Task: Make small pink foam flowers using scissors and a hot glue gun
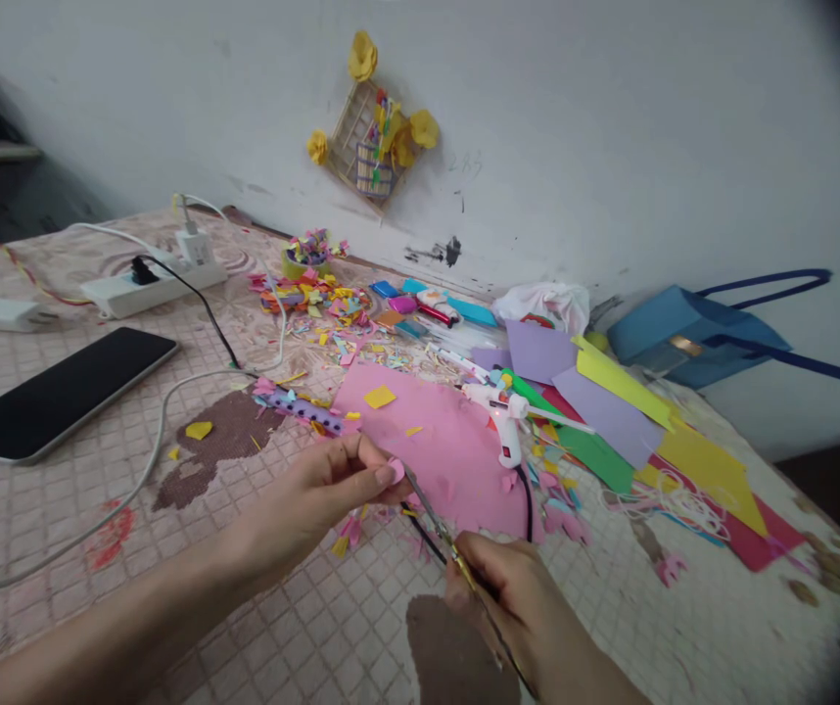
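Between the thumb and fingers of my left hand (339, 480) is a small pink paper piece (396, 470). My right hand (512, 602) grips scissors (441, 529) with gold-toned handles, their blades pointing up and left, with the tips at the pink piece. Whether the blades touch it I cannot tell. Beneath and beyond both hands lies a large pink sheet (427, 406) with a yellow scrap (380, 397) on it. A white glue gun (500, 416) rests on the sheet's right side. Left of the sheet is a purple strip (303, 409) with dark dots and paper bits.
A phone (60, 392) and a white power strip (156, 287) with cables occupy the left. Colourful scraps (317, 299) are heaped at the back. Coloured sheets (611, 411), white string (676, 504) and a blue bag (691, 328) lie right. A woven decoration (347, 127) hangs on the wall.
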Available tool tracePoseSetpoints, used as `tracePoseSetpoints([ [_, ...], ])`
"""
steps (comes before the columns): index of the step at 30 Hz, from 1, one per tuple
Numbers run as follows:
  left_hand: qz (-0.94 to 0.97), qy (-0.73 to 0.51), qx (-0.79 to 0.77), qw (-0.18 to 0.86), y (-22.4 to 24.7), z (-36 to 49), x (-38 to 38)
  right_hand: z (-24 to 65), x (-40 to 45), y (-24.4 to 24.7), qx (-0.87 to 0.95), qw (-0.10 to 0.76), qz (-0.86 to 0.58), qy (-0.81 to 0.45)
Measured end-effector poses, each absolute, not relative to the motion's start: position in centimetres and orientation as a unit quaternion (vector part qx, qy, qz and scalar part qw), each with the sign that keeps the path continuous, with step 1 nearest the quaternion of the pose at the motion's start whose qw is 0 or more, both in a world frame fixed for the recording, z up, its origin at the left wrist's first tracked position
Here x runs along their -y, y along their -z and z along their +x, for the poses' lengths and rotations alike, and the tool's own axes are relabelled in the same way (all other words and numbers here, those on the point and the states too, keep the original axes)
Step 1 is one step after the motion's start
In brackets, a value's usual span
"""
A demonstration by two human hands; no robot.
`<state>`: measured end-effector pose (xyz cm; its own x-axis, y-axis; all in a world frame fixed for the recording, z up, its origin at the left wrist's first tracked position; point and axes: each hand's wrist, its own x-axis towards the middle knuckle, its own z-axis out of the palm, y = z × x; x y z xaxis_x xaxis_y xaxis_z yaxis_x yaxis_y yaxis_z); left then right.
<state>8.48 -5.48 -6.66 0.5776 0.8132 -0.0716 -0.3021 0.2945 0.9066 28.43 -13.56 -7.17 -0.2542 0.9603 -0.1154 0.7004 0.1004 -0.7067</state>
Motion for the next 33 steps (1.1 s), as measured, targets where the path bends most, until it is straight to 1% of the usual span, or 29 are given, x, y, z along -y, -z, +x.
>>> tracePoseSetpoints([
  [10, 0.508, -0.314, -0.252, 0.761, 6.3, 8.1, 4.8, 29.2, 13.5, 6.0, 0.725, 0.134, -0.580, -0.345],
  [19, 0.499, -0.254, -0.222, 0.798, 6.0, 7.8, 4.6, 29.7, 14.0, 4.7, 0.721, 0.076, -0.584, -0.366],
  [23, 0.493, -0.242, -0.226, 0.805, 6.2, 7.8, 4.6, 29.8, 14.0, 4.3, 0.708, 0.089, -0.573, -0.403],
  [26, 0.472, -0.235, -0.218, 0.822, 6.4, 7.9, 4.7, 29.8, 13.9, 3.7, 0.681, 0.100, -0.563, -0.457],
  [33, 0.439, -0.222, -0.214, 0.844, 6.6, 8.0, 4.7, 29.5, 13.8, 2.7, 0.631, 0.087, -0.564, -0.525],
])
